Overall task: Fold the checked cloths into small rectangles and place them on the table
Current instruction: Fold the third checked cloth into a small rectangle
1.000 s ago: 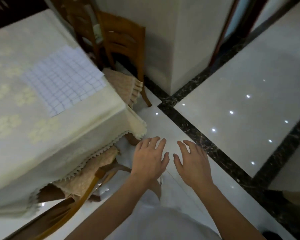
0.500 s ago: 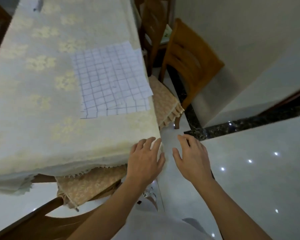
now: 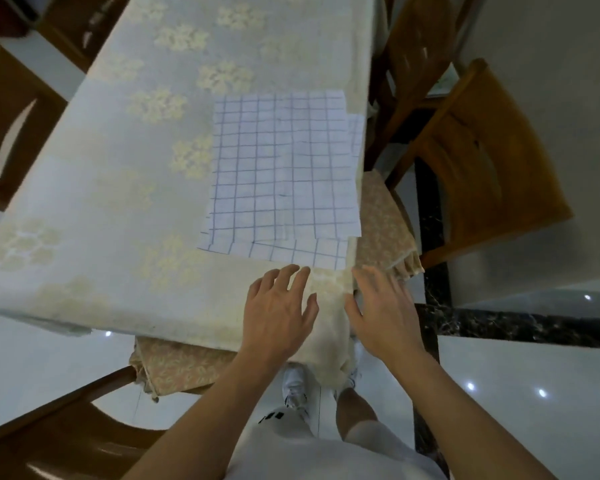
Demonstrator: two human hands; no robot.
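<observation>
Fingers (image 3: 286,273) spread and empty, both hands brought to the near table corner.

You held your left hand (image 3: 278,310) and right hand (image 3: 381,313) palm-down with the fingers loosely spread, gripping nothing. Within the last second they moved from above the bare floor to the near corner of the table (image 3: 118,202), at lower centre of the frame. The left hung over the tablecloth and the right just past the edge, near the chair cushion (image 3: 385,216). Contact with the tablecloth could not be confirmed. The checked cloths (image 3: 281,174) lay flat in a stack at centre frame, a lower one showing along the bottom and right edges, just beyond your fingertips. Judged from this, folding had not begun, and you were placed to take the near edge. No container was in view, so no contents could be reported.
</observation>
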